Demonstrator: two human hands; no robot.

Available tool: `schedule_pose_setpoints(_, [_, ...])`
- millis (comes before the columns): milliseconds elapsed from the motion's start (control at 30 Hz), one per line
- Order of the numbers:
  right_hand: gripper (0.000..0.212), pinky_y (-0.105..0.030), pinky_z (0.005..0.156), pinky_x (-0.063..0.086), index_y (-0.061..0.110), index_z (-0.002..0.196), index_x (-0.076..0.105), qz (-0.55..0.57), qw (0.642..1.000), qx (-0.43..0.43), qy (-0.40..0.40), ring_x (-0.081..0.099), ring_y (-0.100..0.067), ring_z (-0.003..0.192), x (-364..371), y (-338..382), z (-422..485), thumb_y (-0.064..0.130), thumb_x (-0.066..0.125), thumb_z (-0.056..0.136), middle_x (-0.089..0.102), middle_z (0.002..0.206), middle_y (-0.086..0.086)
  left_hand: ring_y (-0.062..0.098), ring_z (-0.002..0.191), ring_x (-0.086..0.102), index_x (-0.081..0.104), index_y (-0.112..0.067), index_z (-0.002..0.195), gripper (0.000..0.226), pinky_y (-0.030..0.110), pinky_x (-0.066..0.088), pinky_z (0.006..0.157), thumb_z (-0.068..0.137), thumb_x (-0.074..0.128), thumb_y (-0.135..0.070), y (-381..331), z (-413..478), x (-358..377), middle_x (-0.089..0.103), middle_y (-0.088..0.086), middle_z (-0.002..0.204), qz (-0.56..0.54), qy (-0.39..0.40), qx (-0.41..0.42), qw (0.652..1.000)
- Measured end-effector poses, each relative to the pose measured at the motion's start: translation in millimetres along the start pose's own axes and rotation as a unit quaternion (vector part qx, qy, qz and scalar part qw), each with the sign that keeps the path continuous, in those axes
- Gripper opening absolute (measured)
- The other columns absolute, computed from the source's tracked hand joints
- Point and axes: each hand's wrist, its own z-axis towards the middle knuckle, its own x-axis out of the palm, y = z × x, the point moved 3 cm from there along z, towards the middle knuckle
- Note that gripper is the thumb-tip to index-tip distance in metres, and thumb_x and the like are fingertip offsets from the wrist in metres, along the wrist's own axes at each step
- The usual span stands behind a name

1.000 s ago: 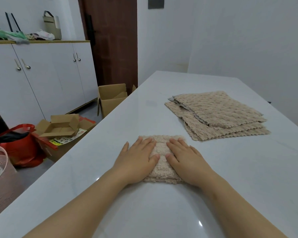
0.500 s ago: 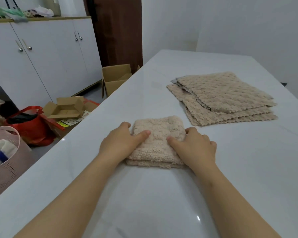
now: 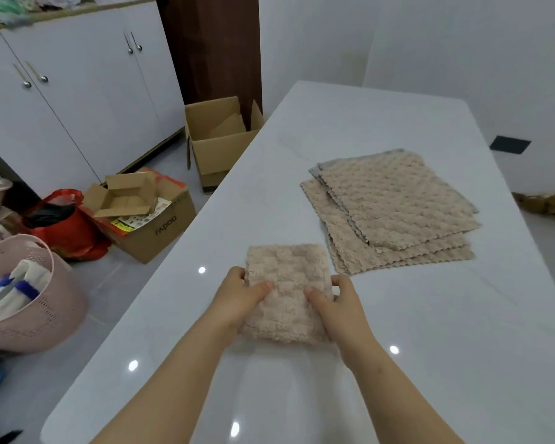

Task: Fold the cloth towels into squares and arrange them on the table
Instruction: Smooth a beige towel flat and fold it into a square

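Beige terry sits folded square at the near part of the counter (image 3: 430, 331), where your left hand (image 3: 237, 296) and right hand (image 3: 340, 302) pinch this folded towel (image 3: 285, 293) by its sides, thumbs on top and fingers curled round the edges. Folding looks done, so I judge you next place it squarely, then take the top of the unfolded stack (image 3: 394, 203) just beyond on the right. Only "rapoo" can be read, on a cardboard box (image 3: 161, 229) on the floor at left.
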Motion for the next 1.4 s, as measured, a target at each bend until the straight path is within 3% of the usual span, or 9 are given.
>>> schedule_pose_setpoints(133, [0.034, -0.029, 0.061, 0.056, 0.026, 0.114, 0.047, 0.072, 0.997, 0.008, 0.037, 0.066, -0.017, 0.085, -19.8, 23.4, -8.6, 0.020, 0.063, 0.085, 0.065, 0.100, -0.003, 0.020, 0.091, 0.062, 0.033, -0.020, 0.131, 0.055, 0.031, 0.054, 0.071, 0.086, 0.064, -0.017, -21.4, -10.4, 8.8, 0.059, 0.002, 0.102, -0.045, -0.005, 0.008, 0.999])
schedule_pose_setpoints(233, [0.043, -0.035, 0.068, 0.057, 0.033, 0.120, 0.043, 0.109, 0.992, 0.028, 0.055, 0.066, -0.021, 0.088, -39.7, 28.4, -11.9, 0.019, 0.064, 0.084, 0.064, 0.105, -0.003, 0.025, 0.113, 0.055, 0.011, -0.040, 0.144, 0.078, 0.036, 0.050, 0.087, 0.088, 0.062, -0.019, -33.1, -18.2, 22.9, 0.048, 0.007, 0.133, -0.041, -0.003, 0.029, 0.999])
schedule_pose_setpoints(333, [0.049, -0.038, 0.072, 0.057, 0.034, 0.125, 0.041, 0.126, 0.989, 0.035, 0.067, 0.065, -0.023, 0.093, -64.2, 26.9, -12.2, 0.019, 0.064, 0.084, 0.063, 0.110, -0.004, 0.022, 0.107, 0.056, 0.027, -0.048, 0.134, 0.060, 0.026, 0.050, 0.074, 0.092, 0.054, -0.014, -44.2, -31.0, 45.7, 0.048, 0.008, 0.133, -0.027, 0.004, 0.053, 0.998])
schedule_pose_setpoints(433, [0.050, -0.041, 0.078, 0.056, 0.034, 0.126, 0.041, 0.130, 0.987, 0.023, 0.087, 0.064, -0.024, 0.095, -96.2, 27.1, -10.6, 0.017, 0.063, 0.085, 0.063, 0.109, -0.002, 0.019, 0.091, 0.059, 0.056, -0.036, 0.106, 0.031, 0.028, 0.052, 0.068, 0.093, 0.048, -0.009, -49.7, -47.0, 75.3, 0.055, 0.008, 0.121, -0.015, -0.009, 0.058, 0.998])
schedule_pose_setpoints(600, [0.050, -0.039, 0.078, 0.055, 0.036, 0.126, 0.041, 0.105, 0.984, 0.003, 0.144, 0.065, -0.022, 0.093, -165.6, 21.8, -9.7, 0.017, 0.063, 0.085, 0.064, 0.106, 0.001, 0.019, 0.091, 0.061, 0.059, -0.035, 0.098, 0.022, 0.026, 0.048, 0.066, 0.089, 0.057, -0.015, -42.7, -79.4, 138.4, 0.057, 0.002, 0.118, -0.071, -0.044, 0.041, 0.996])
schedule_pose_setpoints(767, [0.047, -0.035, 0.071, 0.057, 0.038, 0.122, 0.042, 0.083, 0.978, 0.000, 0.193, 0.066, -0.020, 0.091, -225.0, 13.8, -23.1, 0.016, 0.062, 0.086, 0.063, 0.107, 0.001, 0.019, 0.097, 0.062, 0.057, -0.036, 0.104, 0.029, 0.035, 0.053, 0.082, 0.085, 0.065, -0.016, -37.6, -118.3, 193.0, 0.055, 0.000, 0.118, -0.108, -0.060, 0.028, 0.992])
schedule_pose_setpoints(967, [0.049, -0.034, 0.070, 0.056, 0.037, 0.126, 0.042, 0.074, 0.975, -0.009, 0.211, 0.065, -0.019, 0.091, -264.7, 9.2, -32.6, 0.016, 0.061, 0.085, 0.063, 0.107, 0.002, 0.015, 0.094, 0.060, 0.050, -0.035, 0.115, 0.048, 0.026, 0.052, 0.067, 0.081, 0.069, -0.008, -38.9, -146.9, 233.9, 0.054, -0.008, 0.109, -0.133, -0.048, 0.048, 0.989])
schedule_pose_setpoints(1133, [0.049, -0.033, 0.068, 0.056, 0.037, 0.125, 0.042, 0.091, 0.973, -0.012, 0.213, 0.065, -0.021, 0.092, -295.2, 8.5, -32.7, 0.012, 0.058, 0.086, 0.062, 0.112, 0.001, 0.011, 0.096, 0.058, 0.046, -0.035, 0.119, 0.058, 0.026, 0.053, 0.075, 0.078, 0.069, 0.000, -51.6, -150.7, 261.1, 0.052, -0.009, 0.108, -0.131, -0.028, 0.069, 0.989])
schedule_pose_setpoints(1400, [0.049, -0.037, 0.075, 0.057, 0.036, 0.121, 0.046, 0.093, 0.969, -0.023, 0.228, 0.066, -0.022, 0.091, -363.4, 17.3, 16.1, 0.004, 0.057, 0.086, 0.064, 0.108, -0.001, 0.007, 0.093, 0.057, 0.047, -0.035, 0.120, 0.064, 0.022, 0.052, 0.070, 0.075, 0.070, 0.005, -86.3, -123.4, 333.8, 0.052, -0.010, 0.105, -0.125, -0.066, 0.093, 0.986])
